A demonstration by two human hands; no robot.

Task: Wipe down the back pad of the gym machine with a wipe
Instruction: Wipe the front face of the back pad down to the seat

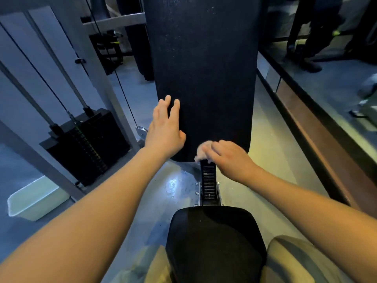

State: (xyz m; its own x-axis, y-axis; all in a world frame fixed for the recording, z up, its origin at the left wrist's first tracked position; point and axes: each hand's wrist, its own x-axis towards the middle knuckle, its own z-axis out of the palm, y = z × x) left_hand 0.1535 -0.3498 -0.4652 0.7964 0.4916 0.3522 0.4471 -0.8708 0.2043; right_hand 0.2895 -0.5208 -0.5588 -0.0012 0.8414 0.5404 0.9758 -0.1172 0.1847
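Right grip (pixel 230 160), curled on the wipe (pixel 203 150), presses it to the bottom edge of the back pad (pixel 204 78). Left grip (pixel 166 129), fingers apart, braces just beside. Probably nearly finished, though the pad above gives no sure sign.

Dim bluish light, floor glare, wide-angle bending at edges.

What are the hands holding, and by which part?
Right hand grips the bunched wipe from its near side, at the back pad bottom edge. Left hand holds nothing, flat on the pad.
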